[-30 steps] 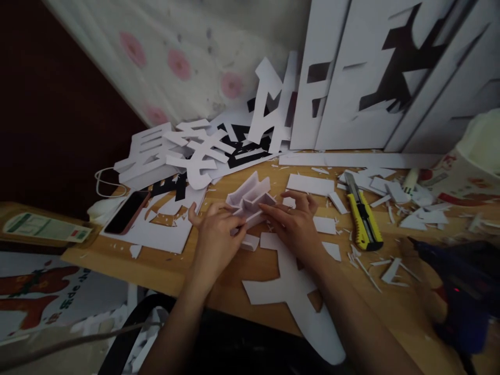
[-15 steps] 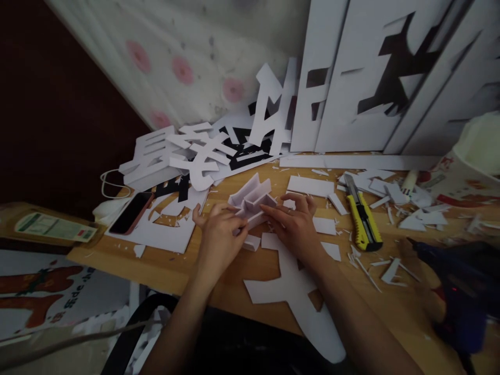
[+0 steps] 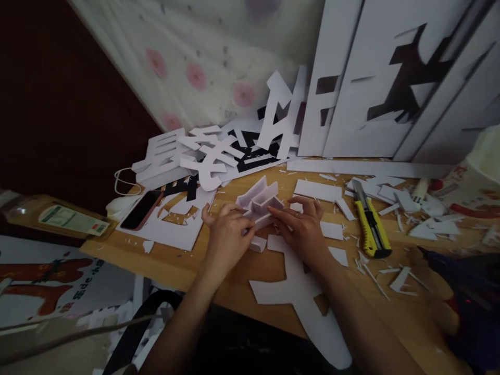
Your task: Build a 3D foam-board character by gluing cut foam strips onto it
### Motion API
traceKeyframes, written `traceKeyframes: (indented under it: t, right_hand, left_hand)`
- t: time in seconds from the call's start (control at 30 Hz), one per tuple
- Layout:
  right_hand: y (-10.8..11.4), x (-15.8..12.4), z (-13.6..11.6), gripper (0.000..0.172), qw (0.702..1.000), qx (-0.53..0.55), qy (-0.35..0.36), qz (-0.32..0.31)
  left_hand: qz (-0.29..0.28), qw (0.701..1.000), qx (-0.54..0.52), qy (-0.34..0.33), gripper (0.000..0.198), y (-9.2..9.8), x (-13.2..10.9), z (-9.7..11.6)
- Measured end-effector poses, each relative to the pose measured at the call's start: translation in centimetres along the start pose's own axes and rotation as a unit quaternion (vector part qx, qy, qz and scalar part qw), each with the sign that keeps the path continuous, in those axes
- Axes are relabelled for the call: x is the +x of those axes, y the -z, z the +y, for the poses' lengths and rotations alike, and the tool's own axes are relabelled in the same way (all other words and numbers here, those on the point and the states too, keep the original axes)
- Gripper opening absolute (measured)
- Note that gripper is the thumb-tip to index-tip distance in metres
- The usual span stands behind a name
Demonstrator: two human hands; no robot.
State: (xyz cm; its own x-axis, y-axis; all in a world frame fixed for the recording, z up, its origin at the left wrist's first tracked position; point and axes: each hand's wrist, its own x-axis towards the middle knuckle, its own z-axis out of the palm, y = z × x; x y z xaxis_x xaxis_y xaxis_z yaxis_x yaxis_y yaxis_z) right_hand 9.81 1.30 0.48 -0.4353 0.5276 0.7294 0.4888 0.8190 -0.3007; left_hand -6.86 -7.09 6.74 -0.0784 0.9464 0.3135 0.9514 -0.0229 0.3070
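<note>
Two-handed grip on white walled piece on counter: grasped at left by left hand, pinched at right edge by right hand; probably light, stiff, easily dented; best held low by outer walls.

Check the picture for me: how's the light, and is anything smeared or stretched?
Head view, overall: dim, the dark surface at upper left nearly black; head view, centre: left hand, right hand and white piece fairly clear; head view, right edge: blue tool dark and soft, paper cup blurred and seemingly stretched.
</note>
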Motion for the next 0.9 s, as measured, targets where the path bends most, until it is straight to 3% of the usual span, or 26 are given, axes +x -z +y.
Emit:
traceKeyframes:
  t: [0.9]
  right_hand:
    - [-0.06, -0.11, 0.28, 0.023, 0.999, 0.04, -0.004, 0.002]
  left_hand:
    - [-0.013, 1.0, -0.018, 0.013, 0.02, 0.21, 0.25, 0.08]
